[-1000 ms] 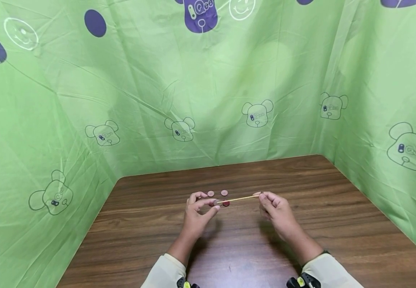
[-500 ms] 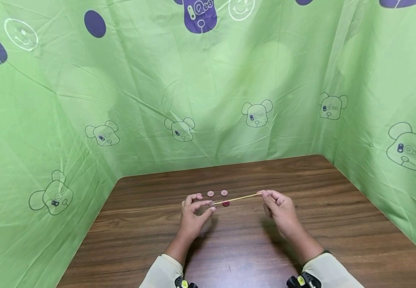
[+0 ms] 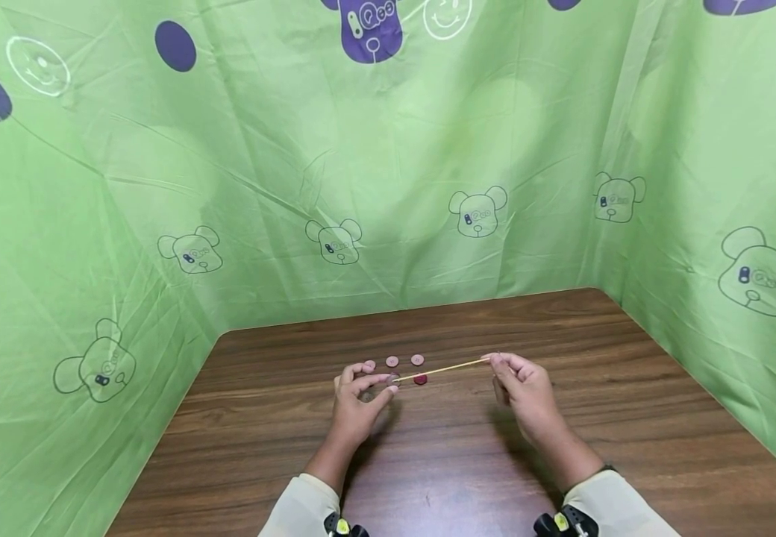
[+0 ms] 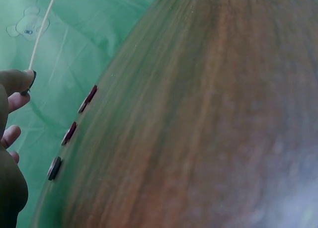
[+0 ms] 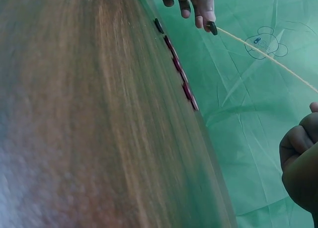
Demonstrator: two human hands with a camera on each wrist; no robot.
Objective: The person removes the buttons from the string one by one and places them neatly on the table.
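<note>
In the head view my left hand (image 3: 351, 406) pinches a small dark round button (image 5: 212, 28) between thumb and forefinger. A thin yellow string (image 3: 442, 369) runs from this button across to my right hand (image 3: 527, 391), which pinches its far end between thumb and fingertips. The string is stretched straight and held above the table. Behind it lie two pink buttons (image 3: 418, 359), and a dark red button (image 3: 420, 379) lies just in front of them. Another dark button (image 4: 54, 168) lies flat on the table in the left wrist view, close to my left hand.
The brown wood-grain table (image 3: 455, 462) has rounded far corners. Green cloth (image 3: 388, 149) with printed bear heads hangs round its back and sides. Wrist cameras (image 3: 565, 523) are strapped over light sleeves.
My left hand has shifted left with the dark button, and my right hand slightly right, so more of the string shows between them. The buttons on the table stay put.
</note>
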